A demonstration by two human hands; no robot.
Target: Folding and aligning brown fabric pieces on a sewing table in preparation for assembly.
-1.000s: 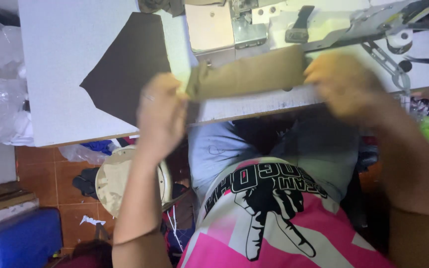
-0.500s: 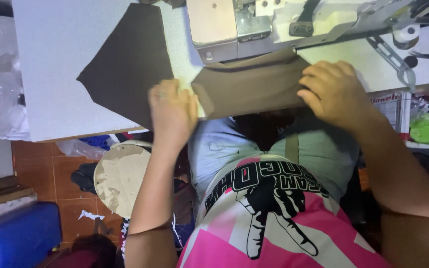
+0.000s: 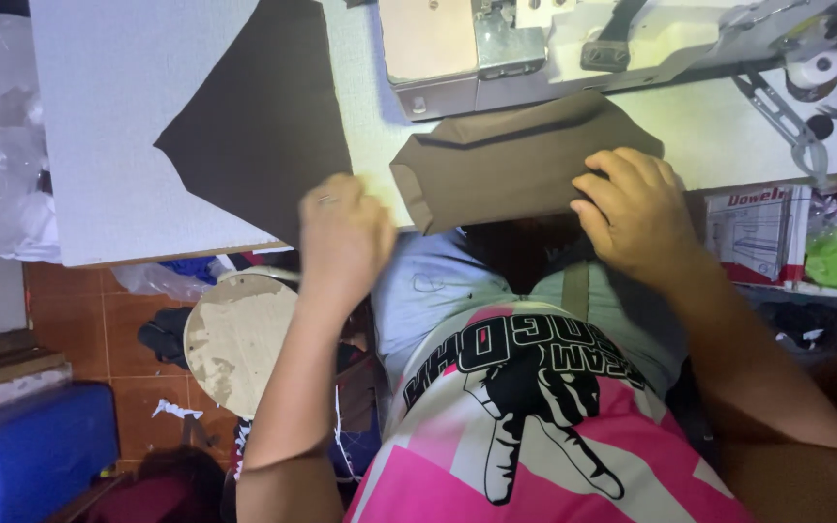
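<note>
The right hand (image 3: 636,208) presses flat on the folded brown fabric (image 3: 506,160) on the table (image 3: 128,116). The left hand (image 3: 341,237) hovers loosely curled, holding nothing, just beside the fabric's left end.

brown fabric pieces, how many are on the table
2: a folded brown piece under the right hand by the sewing machine, and a darker flat piece above the left hand. More may be hidden.
</note>
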